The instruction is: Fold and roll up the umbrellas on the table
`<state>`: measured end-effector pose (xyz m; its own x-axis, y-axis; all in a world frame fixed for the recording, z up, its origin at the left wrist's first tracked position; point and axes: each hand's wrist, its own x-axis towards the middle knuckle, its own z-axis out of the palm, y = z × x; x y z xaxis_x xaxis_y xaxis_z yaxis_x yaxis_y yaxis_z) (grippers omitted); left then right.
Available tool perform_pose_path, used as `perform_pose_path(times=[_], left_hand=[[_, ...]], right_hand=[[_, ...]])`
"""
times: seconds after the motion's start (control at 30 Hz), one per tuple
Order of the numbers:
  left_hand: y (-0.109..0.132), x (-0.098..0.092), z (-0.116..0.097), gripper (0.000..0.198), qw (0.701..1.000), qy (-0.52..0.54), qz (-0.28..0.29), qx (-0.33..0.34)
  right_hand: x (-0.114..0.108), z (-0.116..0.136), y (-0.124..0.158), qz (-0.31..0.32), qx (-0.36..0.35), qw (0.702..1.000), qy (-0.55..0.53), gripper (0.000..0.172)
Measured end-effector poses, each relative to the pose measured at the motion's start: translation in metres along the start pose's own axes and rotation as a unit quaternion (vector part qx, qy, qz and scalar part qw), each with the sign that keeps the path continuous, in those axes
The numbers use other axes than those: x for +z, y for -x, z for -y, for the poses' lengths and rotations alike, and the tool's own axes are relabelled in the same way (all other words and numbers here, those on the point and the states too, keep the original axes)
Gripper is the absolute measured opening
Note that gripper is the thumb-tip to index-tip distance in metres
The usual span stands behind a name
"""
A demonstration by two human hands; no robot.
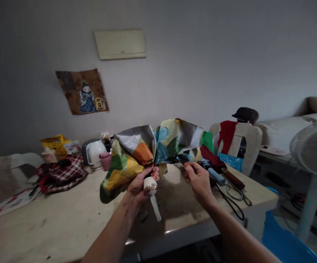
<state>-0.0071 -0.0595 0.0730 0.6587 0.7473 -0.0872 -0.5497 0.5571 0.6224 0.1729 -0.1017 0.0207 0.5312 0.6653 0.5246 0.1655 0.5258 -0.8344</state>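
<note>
My left hand is wrapped round the white handle of a folded umbrella with a colourful canopy in yellow, green, orange and blue. The canopy hangs loose and crumpled above the worktable. A white strap dangles from the handle. My right hand is up at the canopy's right side, fingers curled and pinching at the fabric or a rib tip. Both hands are held above the table's middle.
Other folded umbrellas and scissors lie at the table's right. A plaid cloth, white kettle and pink cup sit at the back left. A chair and a fan stand right.
</note>
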Motion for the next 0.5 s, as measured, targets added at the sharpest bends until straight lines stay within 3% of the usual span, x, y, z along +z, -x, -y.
perform_pose_path(times=[0.1, 0.3, 0.5], left_hand=[[-0.001, 0.003, 0.003, 0.019, 1.0, -0.012, -0.006, -0.006], [-0.005, 0.006, 0.007, 0.019, 0.999, -0.03, -0.031, -0.006], [-0.009, -0.003, 0.006, 0.016, 0.995, -0.087, -0.04, 0.004]], right_hand=[[0.001, 0.001, -0.014, 0.01, 0.115, 0.987, -0.108, 0.039], [0.016, 0.023, -0.026, 0.058, 0.146, 0.972, -0.177, 0.035], [0.023, 0.021, -0.029, 0.093, 0.187, 0.968, -0.143, 0.02]])
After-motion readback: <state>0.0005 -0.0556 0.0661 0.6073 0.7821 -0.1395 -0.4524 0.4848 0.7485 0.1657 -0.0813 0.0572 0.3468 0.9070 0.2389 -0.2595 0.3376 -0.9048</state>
